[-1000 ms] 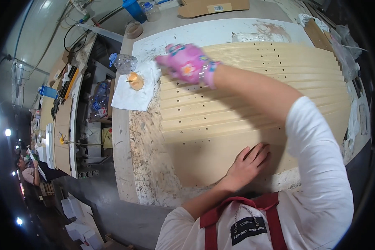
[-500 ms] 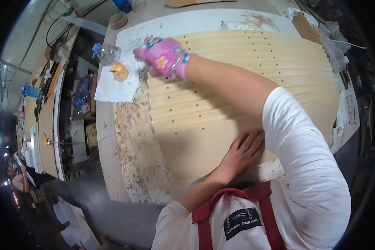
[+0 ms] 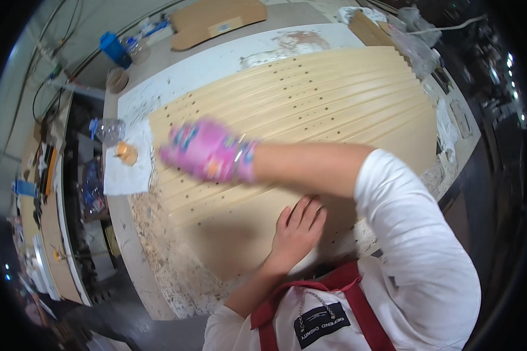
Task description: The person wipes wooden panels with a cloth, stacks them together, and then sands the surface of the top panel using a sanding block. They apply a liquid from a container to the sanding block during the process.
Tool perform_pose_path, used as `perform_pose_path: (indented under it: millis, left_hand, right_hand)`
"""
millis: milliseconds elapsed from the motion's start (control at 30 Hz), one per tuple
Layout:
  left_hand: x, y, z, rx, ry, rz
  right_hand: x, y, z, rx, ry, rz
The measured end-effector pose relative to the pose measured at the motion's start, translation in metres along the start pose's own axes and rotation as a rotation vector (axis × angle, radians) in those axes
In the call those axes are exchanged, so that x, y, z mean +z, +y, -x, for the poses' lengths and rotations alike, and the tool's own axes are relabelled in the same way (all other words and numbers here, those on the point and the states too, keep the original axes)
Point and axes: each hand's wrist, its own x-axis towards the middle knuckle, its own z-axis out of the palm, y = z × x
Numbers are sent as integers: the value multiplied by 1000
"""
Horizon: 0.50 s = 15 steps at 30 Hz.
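Note:
A pale yellow, ridged panel (image 3: 357, 111) with rows of small dark holes lies across the worktable. My left hand (image 3: 300, 228) is bare and rests on the panel's near part, its fingers stretched out. Over the panel's left side is my right hand (image 3: 202, 151), in a pink flowered glove and smeared by motion; whatever its fingers hold, if anything, does not show. Left of the glove, a white cloth (image 3: 126, 178) carries a small orange-tan lump or pot (image 3: 126, 153). A clear plastic bottle (image 3: 109, 131) with a blue cap lies beside it.
The worktable (image 3: 120, 234) has a stained white board (image 3: 228, 54) behind the panel. Brown cardboard (image 3: 216, 23), a blue bottle (image 3: 115, 50) and a round container (image 3: 117, 80) stand or lie at the back. Crumpled plastic bags (image 3: 418, 50) are at the back right. Shelving with tools stands left.
The view has shifted, so the table sits lower and further left. My gloved right hand has moved nearer, from the panel's far left corner to over its left side. My left hand still rests on the panel.

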Motion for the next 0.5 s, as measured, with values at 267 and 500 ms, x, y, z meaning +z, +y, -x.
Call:
perform_pose_path:
  millis: [267, 500]
  left_hand:
    - [-7, 6, -10, 45, -7, -40]
    - [0, 3, -8, 26, -51, -77]
  right_hand:
    - [-93, 220, 104, 699, 113, 594]
    - [-28, 78, 62, 149, 93, 23]
